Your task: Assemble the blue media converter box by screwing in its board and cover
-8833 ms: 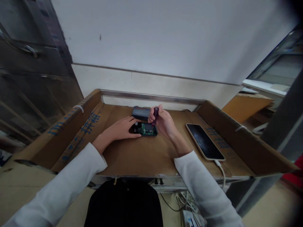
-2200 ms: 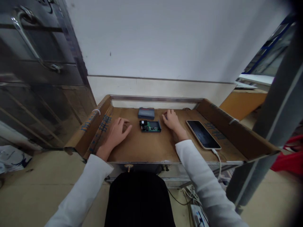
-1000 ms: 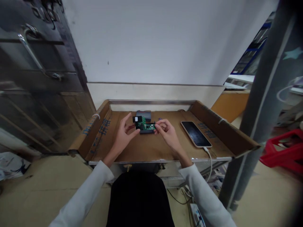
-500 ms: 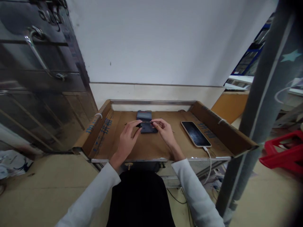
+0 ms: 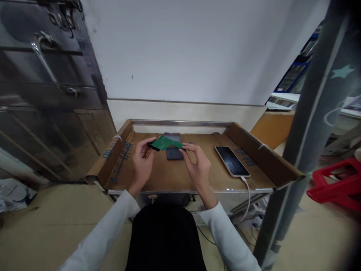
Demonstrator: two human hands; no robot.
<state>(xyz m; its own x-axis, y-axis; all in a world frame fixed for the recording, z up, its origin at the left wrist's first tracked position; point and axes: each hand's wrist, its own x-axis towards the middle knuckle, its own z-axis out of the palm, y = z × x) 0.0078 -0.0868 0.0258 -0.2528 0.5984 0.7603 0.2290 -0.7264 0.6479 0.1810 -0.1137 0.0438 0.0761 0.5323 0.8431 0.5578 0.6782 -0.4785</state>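
Change: half a second ago the circuit board (image 5: 166,143) shows nearly edge-on between the hands; now its plain green face is turned to the camera and the board is tilted. At one second back the component side faces up, so it reads as flipped over. Likely meaning: the board is fully out of the near case piece (image 5: 174,154) and its underside is available to look at.

Position: board held in the air over the surface (image 5: 160,177), overlapping both case pieces in view.

Grip: left hand (image 5: 143,162) clamped on the board's wider, black end; right hand (image 5: 199,165) pinched by thumb and fingers on the narrow end.

Count: hands, 2; circuit board, 1; case pieces, 2 (the near one, plus the far case piece (image 5: 173,136) just behind it); phone (image 5: 231,161), 1, right of the hands; white cable (image 5: 246,188), 1, plugged into it; red stool (image 5: 337,184), 1, beyond the surface.
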